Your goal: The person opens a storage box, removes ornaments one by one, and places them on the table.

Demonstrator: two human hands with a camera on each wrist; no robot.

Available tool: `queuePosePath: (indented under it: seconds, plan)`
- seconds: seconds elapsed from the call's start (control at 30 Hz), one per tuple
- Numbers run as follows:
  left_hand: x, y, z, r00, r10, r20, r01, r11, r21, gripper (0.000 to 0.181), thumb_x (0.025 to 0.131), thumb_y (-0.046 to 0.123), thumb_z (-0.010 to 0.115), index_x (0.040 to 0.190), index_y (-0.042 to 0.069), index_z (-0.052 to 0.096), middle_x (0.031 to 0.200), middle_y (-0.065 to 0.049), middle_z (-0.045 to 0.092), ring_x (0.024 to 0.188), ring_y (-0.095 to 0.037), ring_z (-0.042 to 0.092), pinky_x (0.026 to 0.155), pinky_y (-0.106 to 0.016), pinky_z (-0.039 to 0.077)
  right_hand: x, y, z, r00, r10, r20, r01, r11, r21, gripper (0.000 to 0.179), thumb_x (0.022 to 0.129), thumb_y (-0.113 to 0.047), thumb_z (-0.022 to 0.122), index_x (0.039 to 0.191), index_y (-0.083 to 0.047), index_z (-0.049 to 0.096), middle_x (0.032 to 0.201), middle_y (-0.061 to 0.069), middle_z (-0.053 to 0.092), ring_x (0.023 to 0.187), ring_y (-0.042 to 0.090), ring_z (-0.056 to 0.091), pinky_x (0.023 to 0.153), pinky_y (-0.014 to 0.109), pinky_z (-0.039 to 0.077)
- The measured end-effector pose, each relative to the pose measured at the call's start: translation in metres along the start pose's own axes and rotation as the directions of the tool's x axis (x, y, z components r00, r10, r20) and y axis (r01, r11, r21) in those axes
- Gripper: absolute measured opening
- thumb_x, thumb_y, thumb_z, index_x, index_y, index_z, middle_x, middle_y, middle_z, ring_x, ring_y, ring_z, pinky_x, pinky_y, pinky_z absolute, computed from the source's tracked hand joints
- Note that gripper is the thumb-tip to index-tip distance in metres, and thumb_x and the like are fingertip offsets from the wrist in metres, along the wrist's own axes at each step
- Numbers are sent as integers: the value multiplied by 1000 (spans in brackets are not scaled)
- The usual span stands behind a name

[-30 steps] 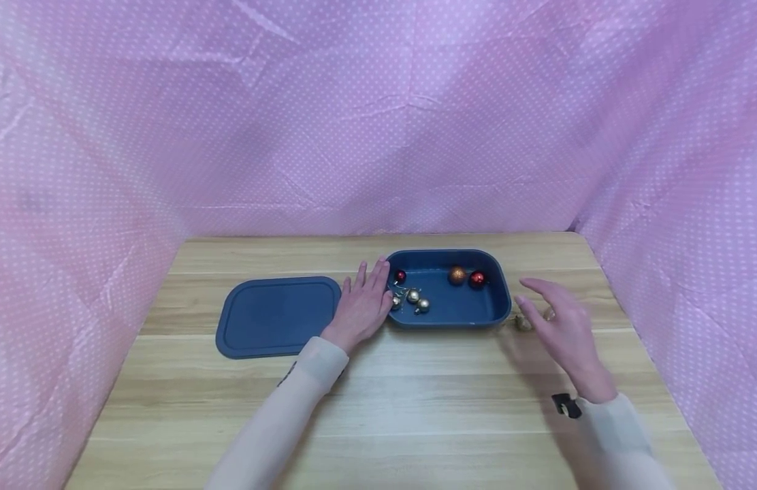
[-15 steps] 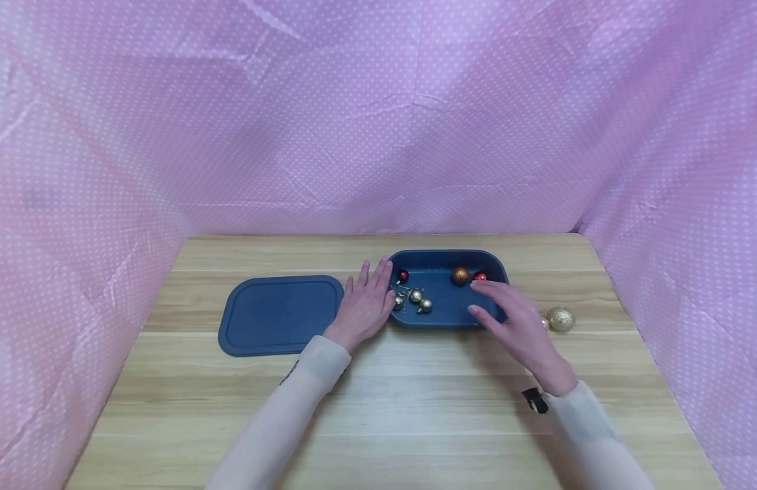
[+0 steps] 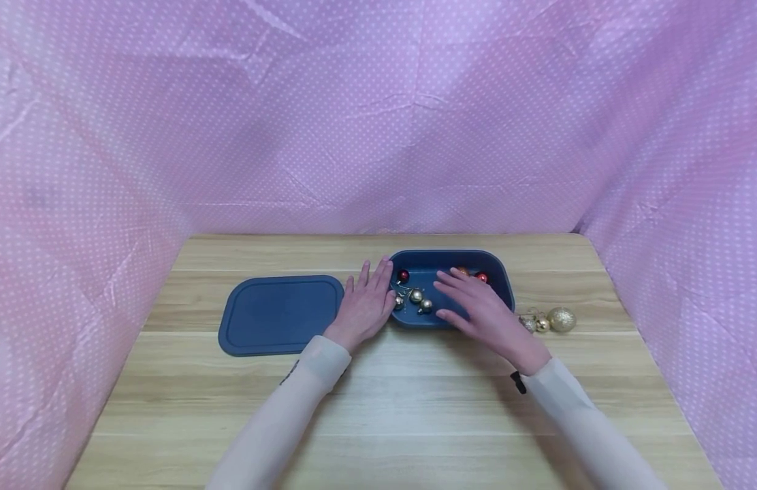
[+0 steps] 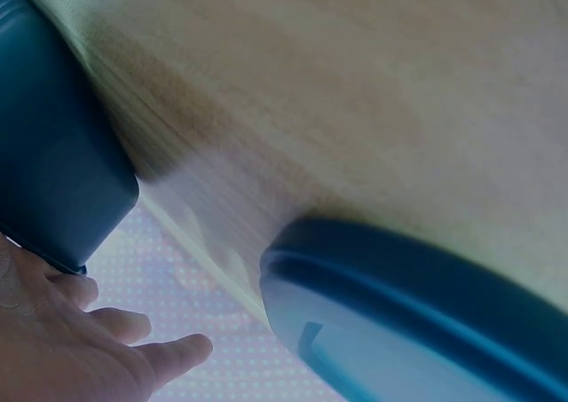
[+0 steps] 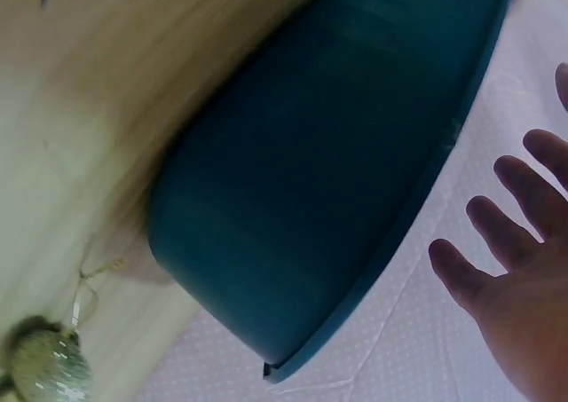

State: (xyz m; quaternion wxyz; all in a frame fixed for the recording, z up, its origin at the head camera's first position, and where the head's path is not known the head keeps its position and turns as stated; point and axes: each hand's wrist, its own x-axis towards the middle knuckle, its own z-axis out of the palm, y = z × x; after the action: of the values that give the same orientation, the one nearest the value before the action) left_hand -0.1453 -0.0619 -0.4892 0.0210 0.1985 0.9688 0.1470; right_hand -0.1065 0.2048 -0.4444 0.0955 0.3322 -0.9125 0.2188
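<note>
I have the left hand, fingers straight, touching the left rim of the dark blue rounded-rectangular box, and the right hand, fingers spread and gripping nothing I can see, above its right part, so leaning on either rim could, I judge, tip or slide it. A jolt would likely roll the small shiny gold balls inside, and a knocked glittery gold ball right of the box could roll across the pale wooden worktop.
</note>
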Motion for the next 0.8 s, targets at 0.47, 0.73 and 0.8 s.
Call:
queuePosePath:
  seconds: [0.47,0.73,0.8]
  plan:
    - [1,0,-2,1000,-4,10,4,1000,12,63,112,37,33,168,15,14,174,1,11,158,-36,12,121,-64,21,21,15,13,987,-116,114,126,989,-79,51,99,-36,70,142,-8,64,151,15,56,144,43,43,113,67,34]
    - [1,-1,0,1000,-1,10,1,1000,17,63,112,38,31,168,16,13,174,0,12,158,-36,11,121,-64,21,29,22,18,975,-143,169,146,989,-7,49,97,-32,74,138,-6,66,143,19,61,137,40,52,112,57,41]
    - [1,-2,1,1000,-1,10,1,1000,18,63,112,38,31,168,16,12,174,0,12,159,-36,11,121,-64,21,32,24,19,972,-143,185,145,989,2,48,97,-31,75,137,-6,67,141,18,62,135,38,54,111,54,43]
